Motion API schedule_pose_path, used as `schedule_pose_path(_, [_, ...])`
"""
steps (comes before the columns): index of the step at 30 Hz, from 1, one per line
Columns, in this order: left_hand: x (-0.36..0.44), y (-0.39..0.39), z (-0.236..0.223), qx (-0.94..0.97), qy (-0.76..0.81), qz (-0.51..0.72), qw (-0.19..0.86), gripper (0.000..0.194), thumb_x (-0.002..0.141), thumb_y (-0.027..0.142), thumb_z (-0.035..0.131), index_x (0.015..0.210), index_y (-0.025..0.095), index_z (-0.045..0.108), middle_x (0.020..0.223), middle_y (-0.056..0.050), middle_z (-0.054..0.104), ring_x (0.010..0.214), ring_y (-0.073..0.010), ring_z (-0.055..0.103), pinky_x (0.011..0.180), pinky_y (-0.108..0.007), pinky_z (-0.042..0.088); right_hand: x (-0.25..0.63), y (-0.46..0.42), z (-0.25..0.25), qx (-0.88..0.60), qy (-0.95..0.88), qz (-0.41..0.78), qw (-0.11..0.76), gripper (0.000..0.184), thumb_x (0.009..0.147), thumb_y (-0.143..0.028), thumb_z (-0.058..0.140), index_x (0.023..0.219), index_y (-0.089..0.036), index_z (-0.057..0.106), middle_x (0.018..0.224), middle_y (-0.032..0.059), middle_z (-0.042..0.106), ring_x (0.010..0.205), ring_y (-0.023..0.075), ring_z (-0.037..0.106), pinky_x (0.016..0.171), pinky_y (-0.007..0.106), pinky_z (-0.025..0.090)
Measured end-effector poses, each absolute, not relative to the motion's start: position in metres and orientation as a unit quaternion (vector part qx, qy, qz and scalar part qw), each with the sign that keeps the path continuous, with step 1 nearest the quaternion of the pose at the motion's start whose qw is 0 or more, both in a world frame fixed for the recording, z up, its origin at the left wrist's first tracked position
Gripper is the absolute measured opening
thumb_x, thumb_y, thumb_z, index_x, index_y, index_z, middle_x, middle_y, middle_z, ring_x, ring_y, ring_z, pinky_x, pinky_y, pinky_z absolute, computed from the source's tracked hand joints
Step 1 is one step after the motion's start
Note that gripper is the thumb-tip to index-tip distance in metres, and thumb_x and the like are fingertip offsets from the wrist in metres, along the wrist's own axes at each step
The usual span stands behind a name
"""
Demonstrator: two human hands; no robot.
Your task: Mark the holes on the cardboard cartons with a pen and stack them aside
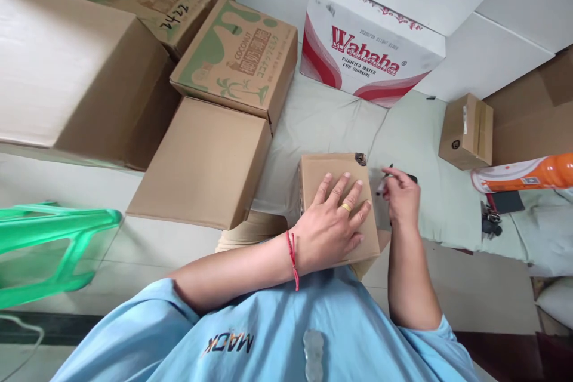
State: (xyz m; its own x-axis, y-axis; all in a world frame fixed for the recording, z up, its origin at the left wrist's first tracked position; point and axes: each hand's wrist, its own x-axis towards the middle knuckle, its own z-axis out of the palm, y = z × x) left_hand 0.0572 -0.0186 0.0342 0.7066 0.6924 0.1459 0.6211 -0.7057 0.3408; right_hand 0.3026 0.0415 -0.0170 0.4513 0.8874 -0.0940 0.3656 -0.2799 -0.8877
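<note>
A small brown cardboard box (320,173) rests on my lap, with a dark patch at its far right corner. My left hand (333,224) lies flat on its top, fingers spread, a gold ring on one finger and a red string at the wrist. My right hand (401,196) is just right of the box, fingers closed round a marker pen (384,182) whose tip points toward the box.
Plain carton (203,161) and coconut-print cartons (237,57) stand at left, a red-and-white Wahaha water carton (371,42) ahead. A small taped box (466,130) sits on the pale green sheet (322,119). An orange bottle (523,173) lies right, a green plastic stool (49,245) left.
</note>
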Motion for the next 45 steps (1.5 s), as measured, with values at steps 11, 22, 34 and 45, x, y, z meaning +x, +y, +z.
schedule_pose_path(11, [0.049, 0.006, 0.038, 0.929, 0.325, 0.127, 0.121, 0.045, 0.115, 0.044, 0.050, 0.150, 0.021, 0.066, 0.159, -0.013, 0.066, 0.137, -0.0338, 0.062, 0.110, -0.055, 0.050, 0.259, 0.049, 0.034, -0.472, -0.362, 0.468, 0.653, 0.035, 0.092, -0.053, 0.081, 0.080, -0.023, 0.067, 0.052, -0.0122, 0.038, 0.040, 0.0057, 0.029, 0.037, 0.019, 0.023])
schedule_pose_path(22, [0.056, 0.000, 0.026, 0.873, 0.455, 0.130, 0.123, 0.091, 0.105, 0.064, 0.064, 0.168, 0.002, 0.042, 0.178, -0.041, 0.027, 0.171, -0.0567, 0.023, 0.132, -0.083, 0.020, 0.221, 0.038, 0.022, -0.608, -0.592, 0.139, 0.510, 0.014, 0.101, -0.033, 0.068, 0.102, -0.021, 0.075, 0.082, 0.0001, 0.077, 0.064, 0.0136, 0.066, 0.062, 0.028, 0.054])
schedule_pose_path(34, [0.059, 0.004, 0.034, 0.874, 0.456, 0.106, 0.134, 0.089, 0.106, 0.064, 0.062, 0.167, 0.002, 0.044, 0.177, -0.041, 0.030, 0.171, -0.0563, 0.024, 0.133, -0.082, 0.022, 0.219, 0.039, 0.026, -0.639, -0.593, 0.137, 0.470, 0.017, 0.102, -0.037, 0.065, 0.102, -0.022, 0.075, 0.081, -0.0006, 0.075, 0.063, 0.0141, 0.065, 0.064, 0.029, 0.054])
schedule_pose_path(45, [0.057, 0.004, 0.036, 0.874, 0.454, 0.100, 0.140, 0.088, 0.106, 0.062, 0.064, 0.168, 0.003, 0.044, 0.177, -0.041, 0.029, 0.171, -0.0560, 0.023, 0.132, -0.083, 0.022, 0.217, 0.037, 0.028, -0.642, -0.586, 0.112, 0.481, 0.010, 0.091, -0.027, 0.064, 0.086, -0.022, 0.072, 0.067, -0.0040, 0.067, 0.054, 0.0129, 0.055, 0.056, 0.027, 0.043])
